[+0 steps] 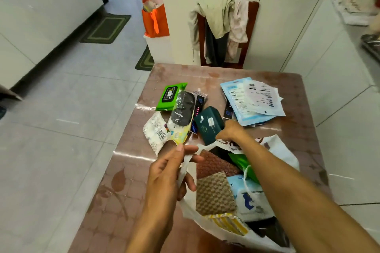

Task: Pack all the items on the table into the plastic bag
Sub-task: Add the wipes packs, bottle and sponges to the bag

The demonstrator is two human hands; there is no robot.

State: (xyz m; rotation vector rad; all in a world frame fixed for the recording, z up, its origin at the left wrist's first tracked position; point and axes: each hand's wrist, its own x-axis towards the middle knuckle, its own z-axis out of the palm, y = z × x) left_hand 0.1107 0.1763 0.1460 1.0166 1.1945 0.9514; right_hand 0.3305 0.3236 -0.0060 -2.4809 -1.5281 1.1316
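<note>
A white plastic bag point(283, 150) lies open on the table's near right side. Inside it are brown sponges point(214, 193), a green packet, a white and blue pack and a yellow striped item. My left hand point(166, 172) pinches the bag's white handle and holds it up. My right hand point(230, 131) grips a dark green pack point(207, 123) just beyond the bag's mouth. Further out lie a green wipes pack point(169, 96), a black eye mask in clear wrap point(182, 111), a white packet point(155, 131), dark slim packets point(198, 107) and light blue pouches with papers point(253, 98).
The brown patterned table point(205, 74) has its left edge beside open tiled floor. A wooden chair point(224, 33) draped with clothes stands at the far edge against a white counter. An orange bag point(155, 18) sits on a white box further left.
</note>
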